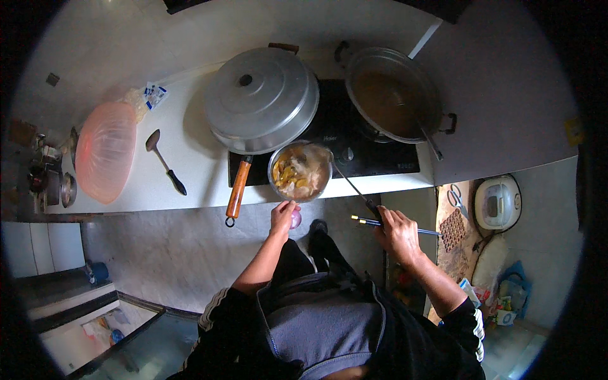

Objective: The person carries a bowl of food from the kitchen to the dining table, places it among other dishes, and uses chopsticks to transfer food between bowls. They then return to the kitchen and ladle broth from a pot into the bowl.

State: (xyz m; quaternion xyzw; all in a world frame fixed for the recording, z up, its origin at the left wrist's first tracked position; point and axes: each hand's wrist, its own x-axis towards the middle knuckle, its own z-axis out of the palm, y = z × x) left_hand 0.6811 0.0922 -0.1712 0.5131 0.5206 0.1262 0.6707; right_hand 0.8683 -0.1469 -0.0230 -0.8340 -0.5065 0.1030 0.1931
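My left hand has its fingertips at the near rim of a metal bowl, with a round purple object, possibly a red onion, against the fingers. Yellowish pieces and pale, meat-like food fill the bowl, which sits at the counter's front edge. In my right hand are the black handle of a long-handled metal utensil and a pair of dark chopsticks with gold ends. The utensil's far end reaches the bowl's right side; food hides its head.
Behind the bowl, a lidded pan with a wooden handle covers the left of the black cooktop. A pot of brown liquid holds another utensil. A spatula and pink cover lie left. A rice cooker stands right.
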